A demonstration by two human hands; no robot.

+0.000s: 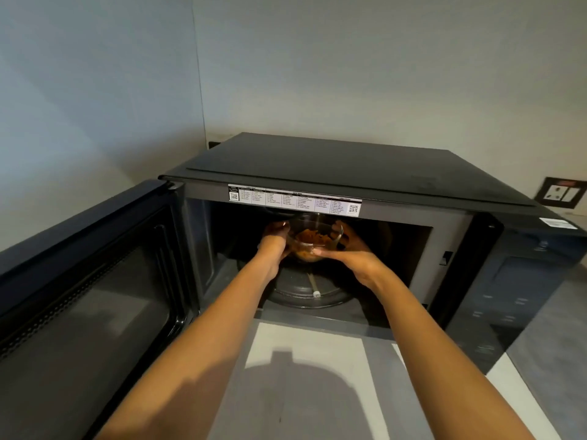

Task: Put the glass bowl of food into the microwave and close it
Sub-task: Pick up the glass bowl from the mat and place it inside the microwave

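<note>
Reaching: both bare arms stretch forward from the bottom of the view into the open microwave point(349, 166).
Bowl: a clear glass bowl point(314, 238) with brownish-orange food point(309, 241) sits between the two hands, inside the cavity, near the centre of the view.
Bowl height: it appears above the round turntable point(305, 289); whether its base touches the turntable cannot be told, as the hands hide it.
Left hand: the left hand point(273, 246) cups the bowl at its 9 o'clock side, fingers wrapped around the glass.
Right hand: the right hand point(352, 255) cups the bowl at its 3 o'clock side, thumb along the near edge, fingers curled behind the glass.
Grip: both hands are closed on the bowl, holding it between them.
Microwave: black, set on a counter point(317, 350) in a corner of pale walls.
Door: the door point(89, 281) is swung fully open at 9 o'clock, its windowed inner face showing.
Label: a white printed chart point(295, 201) runs along the top edge of the opening, at 12 o'clock from the bowl.
Controls: a dark panel point(514, 281) lies at 3 o'clock.
Socket: a wall outlet point(560, 192) is mounted at the far right, behind the microwave.
Shadow: a rounded shadow point(301, 385) falls on the counter between the forearms.
</note>
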